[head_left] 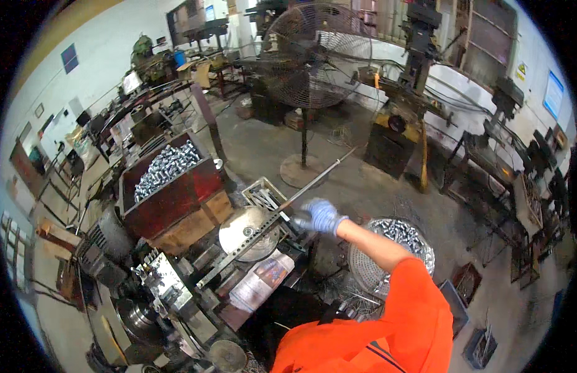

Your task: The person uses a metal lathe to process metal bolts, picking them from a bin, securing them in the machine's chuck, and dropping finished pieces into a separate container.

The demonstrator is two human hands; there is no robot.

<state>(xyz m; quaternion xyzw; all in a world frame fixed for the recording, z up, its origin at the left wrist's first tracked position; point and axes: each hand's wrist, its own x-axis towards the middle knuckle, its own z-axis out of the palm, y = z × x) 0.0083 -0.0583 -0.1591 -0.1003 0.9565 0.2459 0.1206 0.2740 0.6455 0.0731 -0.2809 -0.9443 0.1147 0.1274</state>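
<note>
Where the bar (pixel 263 228) slants across the middle of the frame, its long axis running from lower left to upper right, the gloved right hand (pixel 322 216) lies just beside its lower-right flank. From the fingers, the bar's nearest stretch is up and to the left; it passes over the round disc (pixel 237 225). The fingers look loosely bent, but whether they touch or grip anything I cannot tell. The left hand is out of view, so the right is nearer. The basket (pixel 358 264) sits right of centre, beyond the forearm.
</note>
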